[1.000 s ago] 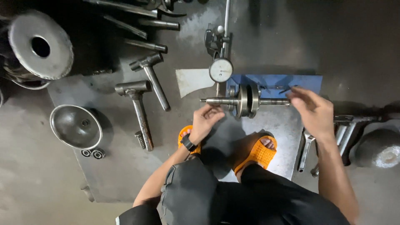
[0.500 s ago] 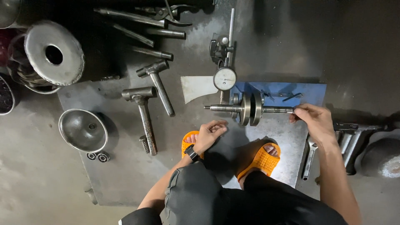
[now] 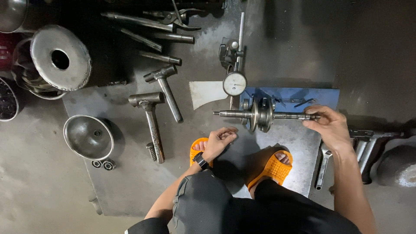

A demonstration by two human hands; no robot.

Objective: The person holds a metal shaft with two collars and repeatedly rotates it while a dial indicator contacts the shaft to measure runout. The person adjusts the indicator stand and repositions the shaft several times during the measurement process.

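The crankshaft (image 3: 260, 115) under the right hand's (image 3: 329, 126) fingertips is bare grey metal, dull on the shafts and brighter on the round webs. It rests on a blue-painted stand (image 3: 320, 97), matt and scuffed. Just beyond it, the dial gauge (image 3: 234, 83) has a shiny metal rim and a smooth white face. Left of the left hand (image 3: 219, 141) lie two steel T-shaped tools (image 3: 154, 125), dark and rough, and a polished metal bowl (image 3: 89, 136) with a soft sheen. The sandals (image 3: 272, 168) near both hands look like orange moulded plastic with a perforated texture. The floor plate (image 3: 130, 173) is worn, stained grey metal.
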